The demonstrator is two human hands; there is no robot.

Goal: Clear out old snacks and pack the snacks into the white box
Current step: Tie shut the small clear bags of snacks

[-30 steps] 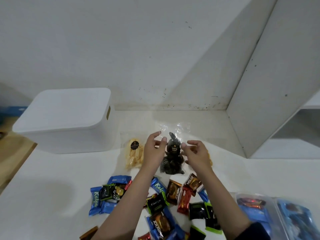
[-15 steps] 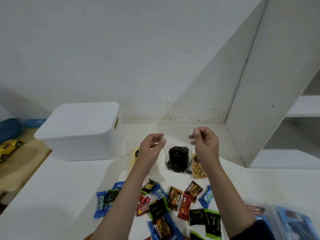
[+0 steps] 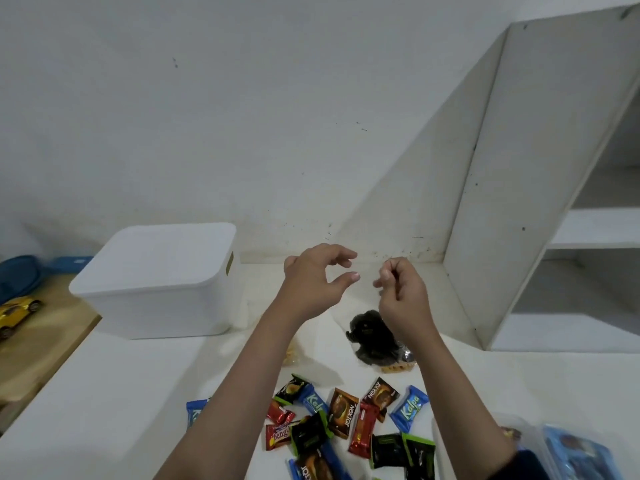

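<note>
The white box (image 3: 156,282) stands at the back left of the white table with its lid on. My right hand (image 3: 401,292) pinches the top of a clear bag of dark snacks (image 3: 370,336), which hangs below it over the table. My left hand (image 3: 311,282) hovers just left of the bag's top, thumb and fingers apart, holding nothing. A bag of yellow chips (image 3: 292,353) shows partly behind my left forearm, and a bag of nuts (image 3: 398,367) peeks out under the dark bag. Several small wrapped snack packets (image 3: 346,417) lie scattered between my forearms.
A clear plastic tub (image 3: 571,452) with blue packets sits at the lower right. A white shelf unit (image 3: 519,202) rises on the right. To the left lie a wooden surface with a yellow toy car (image 3: 17,311) and a blue bag (image 3: 17,275).
Both hands rose, lifting the bag of dark snacks off the table. My left hand has opened and let go of the bag's top. The camera tilted upward.
</note>
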